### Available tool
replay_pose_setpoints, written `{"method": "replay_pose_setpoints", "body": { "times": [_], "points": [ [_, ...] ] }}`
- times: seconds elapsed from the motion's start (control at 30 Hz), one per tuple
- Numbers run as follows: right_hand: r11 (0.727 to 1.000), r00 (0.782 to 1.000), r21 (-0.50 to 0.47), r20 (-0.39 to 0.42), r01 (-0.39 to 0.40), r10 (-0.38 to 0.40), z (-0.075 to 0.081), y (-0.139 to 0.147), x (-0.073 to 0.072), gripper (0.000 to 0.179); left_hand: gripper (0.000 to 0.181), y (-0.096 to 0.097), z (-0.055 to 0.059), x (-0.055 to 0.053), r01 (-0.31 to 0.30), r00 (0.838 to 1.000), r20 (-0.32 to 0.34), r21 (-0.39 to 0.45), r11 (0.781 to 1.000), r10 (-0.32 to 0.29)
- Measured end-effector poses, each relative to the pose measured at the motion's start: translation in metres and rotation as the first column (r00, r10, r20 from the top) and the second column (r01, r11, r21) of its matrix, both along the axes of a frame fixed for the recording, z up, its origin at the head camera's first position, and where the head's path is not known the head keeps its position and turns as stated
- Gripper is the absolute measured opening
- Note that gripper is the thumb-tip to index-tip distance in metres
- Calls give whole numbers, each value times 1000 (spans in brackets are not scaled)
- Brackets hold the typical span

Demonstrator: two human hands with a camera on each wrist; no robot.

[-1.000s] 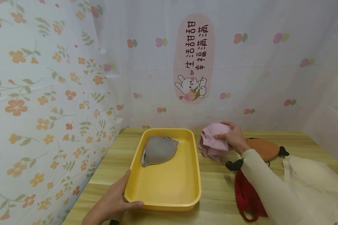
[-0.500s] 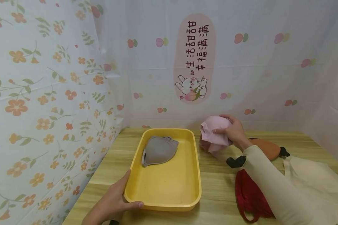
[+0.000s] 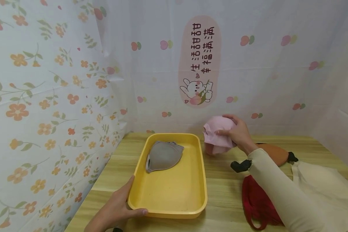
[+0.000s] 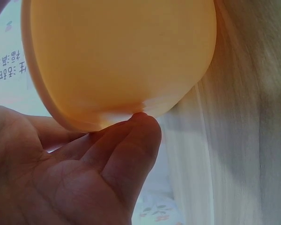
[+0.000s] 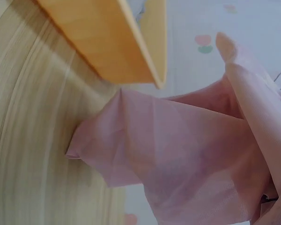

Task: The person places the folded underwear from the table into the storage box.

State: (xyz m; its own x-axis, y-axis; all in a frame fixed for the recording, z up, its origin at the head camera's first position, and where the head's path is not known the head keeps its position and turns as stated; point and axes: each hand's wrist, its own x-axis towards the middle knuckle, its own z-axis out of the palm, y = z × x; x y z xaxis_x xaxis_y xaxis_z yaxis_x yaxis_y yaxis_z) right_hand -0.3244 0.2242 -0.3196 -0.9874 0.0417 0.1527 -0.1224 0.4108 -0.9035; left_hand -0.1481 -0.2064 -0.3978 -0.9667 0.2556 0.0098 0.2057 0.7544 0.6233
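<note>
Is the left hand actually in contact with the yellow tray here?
Touching. The head view shows it: the left hand holds the yellow tray at its near left corner, thumb against the near wall, fingers at the left side.

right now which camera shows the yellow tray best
The head view, where the yellow tray appears almost whole. The left wrist view shows only one end; the right wrist view, only a corner and some wall.

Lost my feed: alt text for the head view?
Right hand grips pink cloth right of a yellow tray whose near left corner the left hand holds. A grey item lies in it; an orange item, a red cloth and cream fabric lie farther right.
</note>
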Motion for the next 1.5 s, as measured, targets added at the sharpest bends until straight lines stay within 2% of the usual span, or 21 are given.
{"method": "replay_pose_setpoints", "body": {
  "times": [0.37, 0.83, 1.03, 1.27, 1.5],
  "points": [
    [999, 993, -40, -118, -9, 5, 20, -14, 8, 83, 125, 1, 2, -1, -8, 1000, 22, 15, 1000, 8],
    [988, 986, -131, -153, -84, 64, 44, -40, 23, 79, 126, 0, 0, 0, -4, 1000, -7, -2, 1000, 4],
    [980, 985, -163, -151, -113, 89, 48, -51, 26, 80, 126, 1, 0, 0, -9, 1000, -9, 2, 1000, 9],
    [971, 974, -180, -190, -157, 122, 48, -63, 26, 76, 126, 0, -1, -1, -11, 1000, -5, -11, 1000, 11],
    [955, 970, -220, -181, -201, 163, 48, -79, 29, 76, 127, 0, -1, 0, -4, 1000, -12, -6, 1000, 4]
  ]
}}
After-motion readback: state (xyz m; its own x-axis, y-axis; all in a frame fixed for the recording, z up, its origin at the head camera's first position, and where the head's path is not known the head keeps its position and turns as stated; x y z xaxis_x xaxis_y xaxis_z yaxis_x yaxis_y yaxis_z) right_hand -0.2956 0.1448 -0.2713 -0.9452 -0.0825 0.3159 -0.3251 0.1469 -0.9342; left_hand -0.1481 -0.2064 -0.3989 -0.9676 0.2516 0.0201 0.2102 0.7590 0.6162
